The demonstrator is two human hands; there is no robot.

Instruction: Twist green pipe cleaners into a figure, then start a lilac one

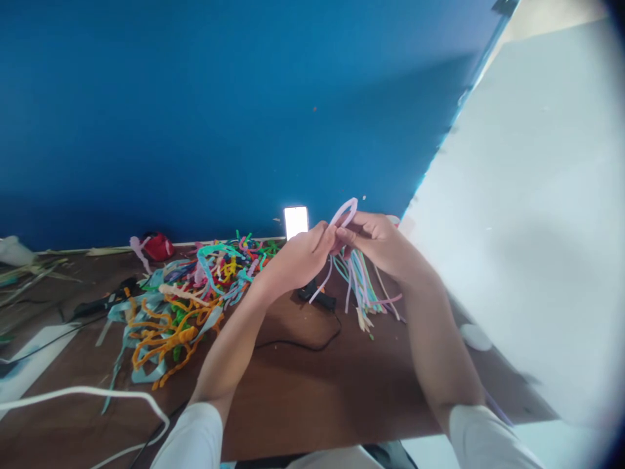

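Observation:
A pale lilac pipe cleaner (347,207), bent into a loop, rises between my two hands. My left hand (307,253) pinches it from the left. My right hand (378,242) closes on it from the right, with fingertips meeting those of the left. Below the hands spreads a bunch of pastel pipe cleaners (359,280) in blue, lilac, pink and cream. Whether any of that bunch is held cannot be seen, since my fingers cover its upper end.
A tangled heap of colourful pipe cleaners (190,293) and ribbon covers the left of the brown table (317,391). A lit phone (295,221) leans at the blue wall. A black corded tool (317,296) lies below my hands. A white cable (97,391) crosses the front left.

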